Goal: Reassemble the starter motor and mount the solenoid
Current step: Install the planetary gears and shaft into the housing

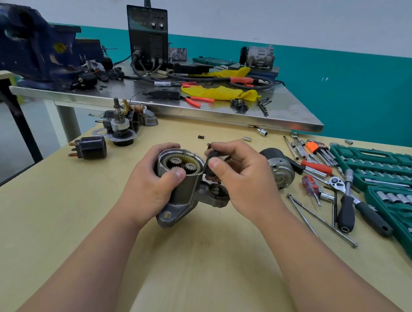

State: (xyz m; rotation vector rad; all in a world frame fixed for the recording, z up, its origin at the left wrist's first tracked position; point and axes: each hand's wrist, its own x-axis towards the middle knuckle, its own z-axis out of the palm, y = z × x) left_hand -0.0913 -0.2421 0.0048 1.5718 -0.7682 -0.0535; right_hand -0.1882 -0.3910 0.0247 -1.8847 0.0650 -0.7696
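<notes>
My left hand (154,186) grips the silver starter housing (183,194), held upright over the yellow table (201,268). Its open top shows small planetary gears (182,165) inside a ring gear. Right beside the housing's rim, my right hand (238,176) pinches a small black part (211,165) between thumb and fingers. The black solenoid (91,147) with copper terminals lies at the left. The motor body (278,166) lies on its side to the right of my right hand. Two long through bolts (319,221) rest on the table at the right.
An armature and bracket assembly (122,125) stands at the back left. Ratchet (356,203), screwdrivers, hex keys (320,151) and a green socket set (394,179) fill the right side. Behind is a steel bench (169,108) with a blue vise (27,43) and a welder (148,37).
</notes>
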